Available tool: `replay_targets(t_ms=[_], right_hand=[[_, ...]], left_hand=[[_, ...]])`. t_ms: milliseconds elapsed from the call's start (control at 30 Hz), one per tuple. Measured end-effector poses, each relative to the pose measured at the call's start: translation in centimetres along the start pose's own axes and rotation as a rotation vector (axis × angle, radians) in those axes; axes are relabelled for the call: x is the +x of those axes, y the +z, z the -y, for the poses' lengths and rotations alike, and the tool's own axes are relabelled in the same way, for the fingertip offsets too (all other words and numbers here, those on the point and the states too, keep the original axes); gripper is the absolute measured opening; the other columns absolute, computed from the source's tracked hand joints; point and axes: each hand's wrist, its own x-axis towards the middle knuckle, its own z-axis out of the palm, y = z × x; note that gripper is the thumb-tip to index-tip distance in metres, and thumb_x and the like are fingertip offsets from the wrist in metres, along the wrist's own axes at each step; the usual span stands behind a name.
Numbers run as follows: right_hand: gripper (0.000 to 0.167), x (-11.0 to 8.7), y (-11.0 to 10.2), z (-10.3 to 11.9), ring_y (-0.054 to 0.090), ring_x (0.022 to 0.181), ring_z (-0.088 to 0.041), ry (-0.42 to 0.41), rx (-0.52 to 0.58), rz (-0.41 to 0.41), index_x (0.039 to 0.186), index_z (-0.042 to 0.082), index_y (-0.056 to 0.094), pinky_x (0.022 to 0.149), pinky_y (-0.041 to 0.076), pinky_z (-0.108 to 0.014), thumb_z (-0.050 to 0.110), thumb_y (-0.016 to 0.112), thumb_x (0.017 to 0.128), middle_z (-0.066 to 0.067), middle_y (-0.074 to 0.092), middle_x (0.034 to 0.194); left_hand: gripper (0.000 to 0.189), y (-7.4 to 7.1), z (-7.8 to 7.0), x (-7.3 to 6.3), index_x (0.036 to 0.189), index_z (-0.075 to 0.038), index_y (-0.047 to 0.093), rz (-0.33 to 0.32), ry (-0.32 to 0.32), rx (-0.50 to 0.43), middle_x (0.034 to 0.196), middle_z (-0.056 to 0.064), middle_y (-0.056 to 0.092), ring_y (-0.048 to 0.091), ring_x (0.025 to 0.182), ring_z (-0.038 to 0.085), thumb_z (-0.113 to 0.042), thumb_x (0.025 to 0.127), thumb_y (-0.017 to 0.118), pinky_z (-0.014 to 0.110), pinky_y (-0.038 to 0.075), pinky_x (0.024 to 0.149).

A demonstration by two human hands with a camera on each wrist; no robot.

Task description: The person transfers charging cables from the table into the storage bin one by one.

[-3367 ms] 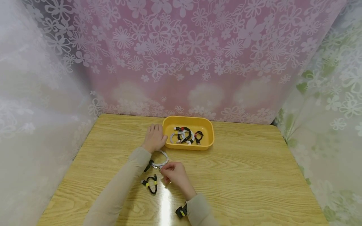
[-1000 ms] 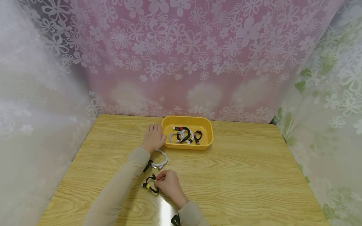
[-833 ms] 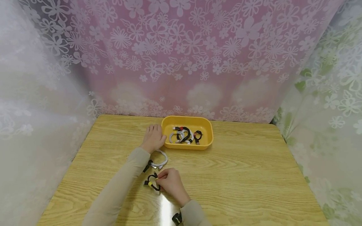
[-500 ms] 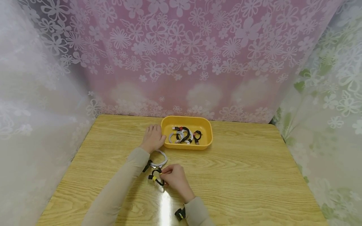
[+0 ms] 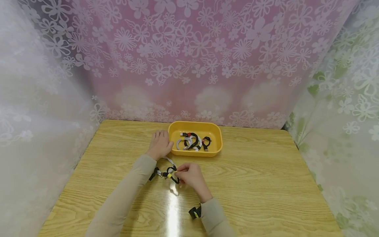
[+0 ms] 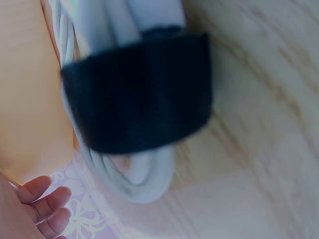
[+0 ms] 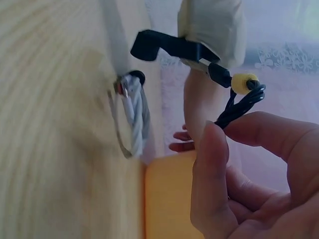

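Observation:
In the head view my right hand (image 5: 193, 179) pinches a coiled black cable (image 5: 176, 180) with yellow ties, lifted above the table. The right wrist view shows thumb and forefinger on the coil (image 7: 244, 103), its plug pointing away. Behind it lies a coiled white cable (image 5: 168, 160) on the table, partly hidden by the black one. A wide black band (image 6: 139, 94) wraps that white coil in the left wrist view. My left hand (image 5: 160, 144) rests against the left side of a yellow box (image 5: 196, 153), fingers extended and thumb at its wall.
Several coiled black, white and grey cables (image 5: 193, 141) lie inside the yellow box, some with red or yellow ties. The wooden table (image 5: 260, 177) extends to both sides, with a pink flowered curtain (image 5: 189, 82) behind. Black wrist mounts show at both cuffs.
My right hand has gone from near the white cable to the black cable, picked it up off the table and carried it forward and right. The left hand stays at the box.

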Motion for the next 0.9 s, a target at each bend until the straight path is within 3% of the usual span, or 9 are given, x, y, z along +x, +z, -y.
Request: replay_targets(t_ms=[100, 333, 667, 900], right_hand=[[0.013, 0.5, -1.0, 0.5, 0.067, 0.063, -0.039, -0.014, -0.010, -0.019, 0.093, -0.007, 0.071, 0.061, 0.057, -0.047, 0.003, 0.071, 0.084, -0.009, 0.068, 0.074], [0.009, 1.6, -3.4, 1.8, 0.063, 0.054, -0.020, -0.035, -0.022, -0.074, 0.089, -0.005, 0.072, 0.061, 0.058, -0.047, 0.002, 0.072, 0.084, -0.010, 0.068, 0.074], [0.008, 3.5, -6.4, 3.1, 0.060, 0.051, -0.017, -0.044, -0.018, -0.152, 0.087, -0.005, 0.071, 0.059, 0.058, -0.044, 0.000, 0.074, 0.082, -0.012, 0.069, 0.075], [0.011, 4.8, -8.4, 3.5, 0.060, 0.055, -0.019, -0.015, -0.046, -0.148, 0.092, -0.005, 0.070, 0.062, 0.058, -0.042, 0.004, 0.072, 0.086, -0.013, 0.066, 0.083]], left_hand=[[0.019, 0.0, 0.0, 0.0, 0.093, -0.003, 0.043, -0.001, 0.001, 0.008, 0.097, 0.017, 0.045, 0.035, 0.089, 0.032, -0.022, 0.098, 0.045, 0.045, 0.027, 0.085], [0.018, -0.1, -0.1, -0.1, 0.091, -0.003, 0.041, 0.008, 0.002, 0.012, 0.094, 0.015, 0.042, 0.033, 0.087, 0.032, -0.020, 0.098, 0.043, 0.044, 0.025, 0.083], [0.017, -0.2, 0.0, -0.2, 0.090, -0.004, 0.039, 0.017, 0.015, 0.002, 0.091, 0.014, 0.039, 0.031, 0.086, 0.031, -0.019, 0.098, 0.042, 0.043, 0.023, 0.082], [0.017, -0.2, -0.1, -0.2, 0.090, -0.005, 0.040, 0.012, 0.017, -0.003, 0.092, 0.014, 0.040, 0.032, 0.086, 0.031, -0.019, 0.098, 0.042, 0.043, 0.024, 0.083]])
